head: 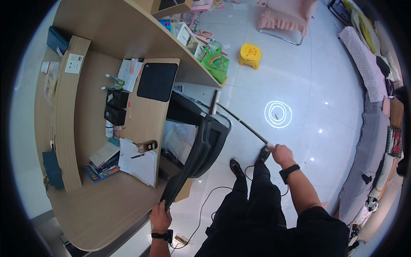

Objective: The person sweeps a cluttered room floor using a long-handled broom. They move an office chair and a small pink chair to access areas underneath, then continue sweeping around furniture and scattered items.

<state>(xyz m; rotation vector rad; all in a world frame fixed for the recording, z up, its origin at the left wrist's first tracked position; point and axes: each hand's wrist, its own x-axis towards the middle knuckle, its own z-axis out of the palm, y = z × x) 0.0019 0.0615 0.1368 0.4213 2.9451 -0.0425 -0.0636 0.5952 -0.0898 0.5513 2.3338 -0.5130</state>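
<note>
My right hand (282, 155) is closed around the upper end of a broom's handle (245, 125). The broom's long narrow head (215, 102) lies on the floor tiles beside the desk chair, to the left of my feet. With my left hand (160, 216) I grip the near end of the black chair's frame (184, 172). The chair (210, 146) has a bent metal tube leg and stands partly under the wooden desk (128, 189). A bag of clear plastic (176, 136) and other items are on or behind the chair; its seat is partly hidden.
On the desk are a black mouse pad (157, 82), papers (138, 160), a brown bottle (147, 146) and books (104, 157). A yellow stool (250, 55), a green bag (215, 66) and a pink chair (287, 16) stand beyond. A grey sofa (364, 154) lines the right; a cable (205, 202) crosses the floor.
</note>
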